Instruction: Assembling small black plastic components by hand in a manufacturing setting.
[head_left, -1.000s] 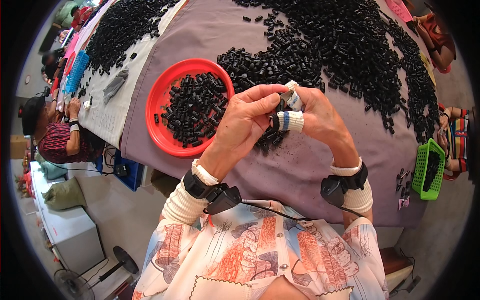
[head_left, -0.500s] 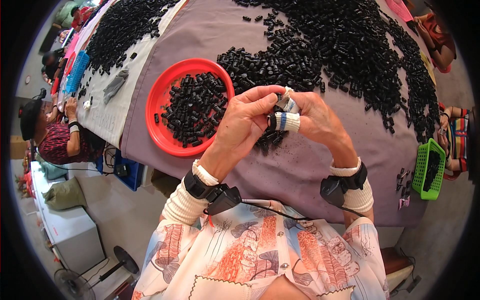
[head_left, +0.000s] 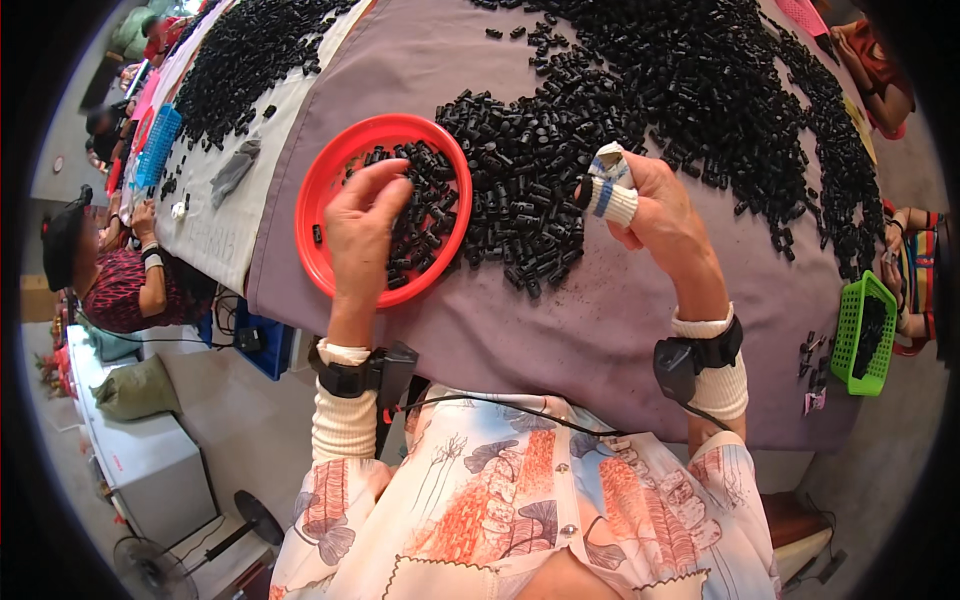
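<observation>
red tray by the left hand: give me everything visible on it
The red tray is round and shallow with a raised rim, and looks like glossy plastic. It lies flat on the purple-grey cloth near the table's front edge, slightly overhanging the cloth's fold. It holds a heap of small black parts, mostly in its right half; the left half is largely bare, with one stray piece. The left hand reaches in, fingers on the parts. The big black pile on the cloth reaches its right rim.

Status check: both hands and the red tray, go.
Left hand open, fingers down in red tray on black parts. Right hand raised over the loose pile, taped fingers pinching one black piece. Nothing blocking.
</observation>
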